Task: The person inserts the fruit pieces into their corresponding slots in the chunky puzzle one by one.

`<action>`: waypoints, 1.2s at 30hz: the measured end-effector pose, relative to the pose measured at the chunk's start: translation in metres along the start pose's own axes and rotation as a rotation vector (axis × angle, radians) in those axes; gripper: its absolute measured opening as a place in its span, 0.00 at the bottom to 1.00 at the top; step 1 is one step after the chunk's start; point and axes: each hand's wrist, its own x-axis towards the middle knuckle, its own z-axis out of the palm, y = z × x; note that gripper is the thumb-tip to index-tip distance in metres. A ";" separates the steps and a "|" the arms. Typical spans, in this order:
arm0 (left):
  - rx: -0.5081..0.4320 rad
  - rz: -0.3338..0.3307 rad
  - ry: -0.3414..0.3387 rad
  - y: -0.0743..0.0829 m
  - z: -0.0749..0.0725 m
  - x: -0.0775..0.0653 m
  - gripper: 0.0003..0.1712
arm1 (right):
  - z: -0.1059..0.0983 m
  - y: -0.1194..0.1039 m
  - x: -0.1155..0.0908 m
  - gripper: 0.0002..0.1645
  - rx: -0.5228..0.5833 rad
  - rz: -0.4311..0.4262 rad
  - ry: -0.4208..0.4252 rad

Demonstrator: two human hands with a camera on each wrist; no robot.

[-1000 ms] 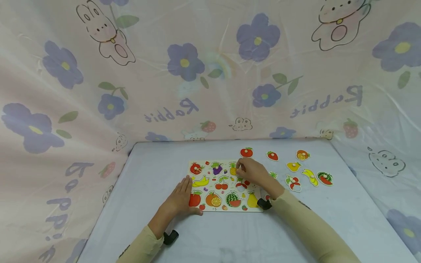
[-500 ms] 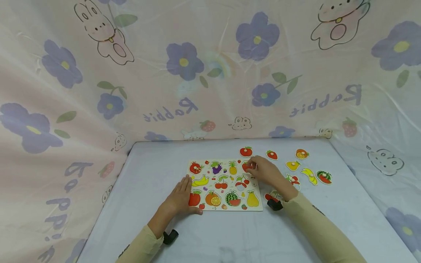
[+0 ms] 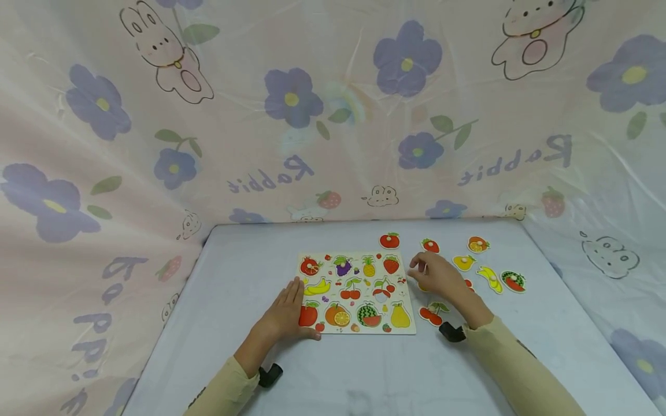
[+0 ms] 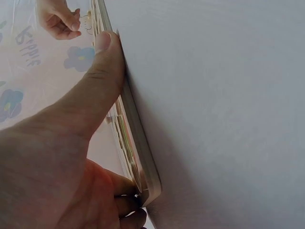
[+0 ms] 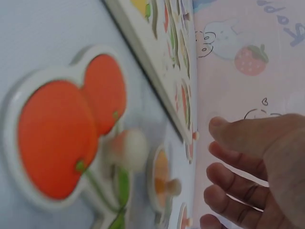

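Observation:
A fruit puzzle board (image 3: pixel 408 330) lies on the white table. My left hand (image 3: pixel 284 309) rests at its near left corner, fingers along the left side and thumb (image 4: pixel 102 71) on the near edge. Pomegranate (image 3: pixel 310 266) and grape (image 3: pixel 343 266) pieces with knobs sit in the top row. My right hand (image 3: pixel 434 277) hovers just past the board's right edge, fingers loosely bent and holding nothing. Under it another loose piece is mostly hidden. Nearer me lies a cherry piece (image 3: pixel 433 314), large in the right wrist view with its pale knob (image 5: pixel 128 149).
Loose knobbed pieces lie right of and behind the board: an apple (image 3: pixel 389 240), strawberry (image 3: pixel 430 245), orange (image 3: pixel 478 244), pear (image 3: pixel 463 263), banana (image 3: pixel 490 279) and watermelon (image 3: pixel 513 281). A patterned curtain (image 3: pixel 333 144) surrounds the table.
My right hand has moved right, from over the pineapple picture past the strawberry picture to beyond the board's edge, uncovering the cherry piece. My left hand has stayed in place.

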 end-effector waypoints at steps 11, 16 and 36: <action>0.014 0.006 0.004 -0.001 0.000 0.000 0.78 | -0.003 0.018 -0.015 0.13 0.009 0.053 0.002; 0.015 0.010 0.008 -0.001 -0.001 0.001 0.78 | -0.003 0.023 -0.019 0.13 0.008 0.062 0.002; 0.020 0.015 0.016 0.001 0.000 -0.003 0.78 | 0.000 0.030 -0.025 0.11 0.009 0.094 -0.003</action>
